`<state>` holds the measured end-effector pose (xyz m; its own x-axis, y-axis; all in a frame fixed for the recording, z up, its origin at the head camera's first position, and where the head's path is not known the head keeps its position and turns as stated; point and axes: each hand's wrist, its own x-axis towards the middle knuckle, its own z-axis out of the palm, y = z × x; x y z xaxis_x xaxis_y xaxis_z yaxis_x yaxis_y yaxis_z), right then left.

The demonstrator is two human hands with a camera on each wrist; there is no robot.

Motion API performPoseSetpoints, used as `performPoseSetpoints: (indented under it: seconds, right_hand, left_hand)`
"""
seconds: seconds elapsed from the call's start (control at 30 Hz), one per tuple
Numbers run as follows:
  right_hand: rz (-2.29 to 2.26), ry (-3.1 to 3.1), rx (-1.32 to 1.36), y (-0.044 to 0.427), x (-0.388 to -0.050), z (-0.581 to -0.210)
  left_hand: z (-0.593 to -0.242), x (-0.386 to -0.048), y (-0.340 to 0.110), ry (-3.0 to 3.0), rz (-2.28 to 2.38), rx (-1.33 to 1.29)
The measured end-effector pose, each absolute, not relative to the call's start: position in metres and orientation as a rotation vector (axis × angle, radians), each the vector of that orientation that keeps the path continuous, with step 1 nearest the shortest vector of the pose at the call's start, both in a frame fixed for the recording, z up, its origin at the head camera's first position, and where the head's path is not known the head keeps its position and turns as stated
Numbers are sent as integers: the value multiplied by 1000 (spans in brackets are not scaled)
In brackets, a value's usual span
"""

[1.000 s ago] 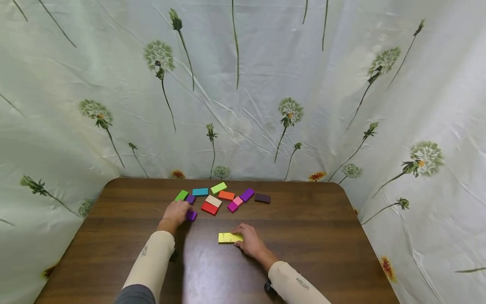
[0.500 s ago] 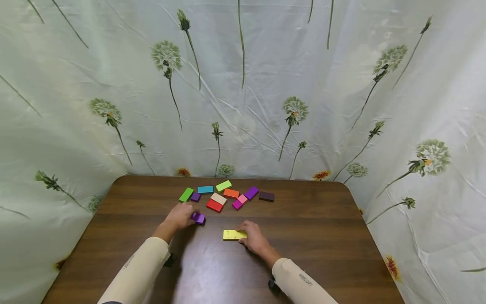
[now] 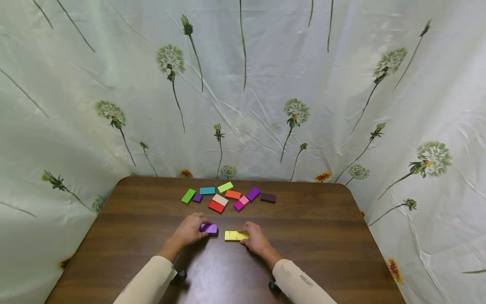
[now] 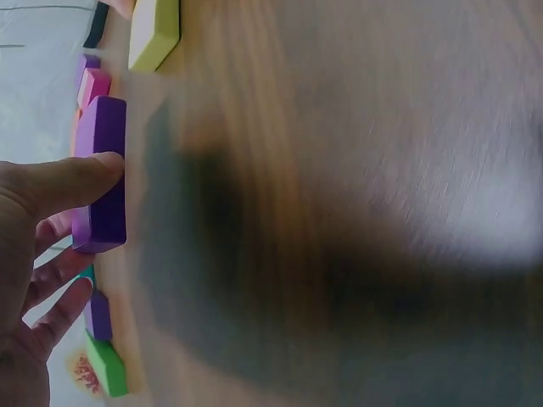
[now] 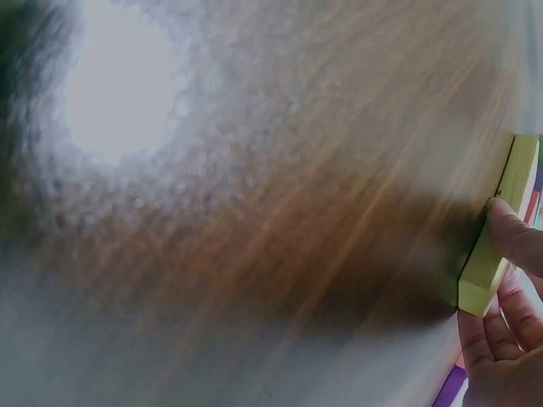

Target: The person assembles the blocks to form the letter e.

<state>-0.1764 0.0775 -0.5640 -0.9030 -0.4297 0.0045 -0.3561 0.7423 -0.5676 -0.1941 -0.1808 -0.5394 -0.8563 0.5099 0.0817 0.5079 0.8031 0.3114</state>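
My left hand (image 3: pixel 191 230) pinches a purple block (image 3: pixel 209 229) between thumb and fingers, left of the middle of the table. In the left wrist view the thumb lies across the long side of this purple block (image 4: pixel 109 203). A short gap to the right of it lies a yellow block (image 3: pixel 231 236), flat on the wood. My right hand (image 3: pixel 256 238) holds the yellow block by its right end. In the right wrist view the thumb presses the near side of the yellow block (image 5: pixel 482 275) and the fingers reach behind it.
Behind the hands lie several loose blocks, among them a green one (image 3: pixel 188 196), a blue one (image 3: pixel 207 191), a red one (image 3: pixel 216 206), an orange one (image 3: pixel 233 194) and a dark brown one (image 3: pixel 268 198). A flowered curtain (image 3: pixel 243 126) hangs along the table's far edge (image 3: pixel 303 182).
My left hand has brought the purple block right and nearer, close to the yellow block. The right hand stays on the yellow block. The head view has shifted slightly.
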Motion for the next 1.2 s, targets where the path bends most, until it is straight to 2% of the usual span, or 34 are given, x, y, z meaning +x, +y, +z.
performPoseSetpoints:
  seconds: [0.33,1.2]
  right_hand:
    - [-883,2819,-641,79,-175,-566]
    - [-941,2806,-596,80,-174,-565]
  left_hand:
    - [-552,-180,-166,2953,630,705]
    - [-578,-176,-157,3034,798,880]
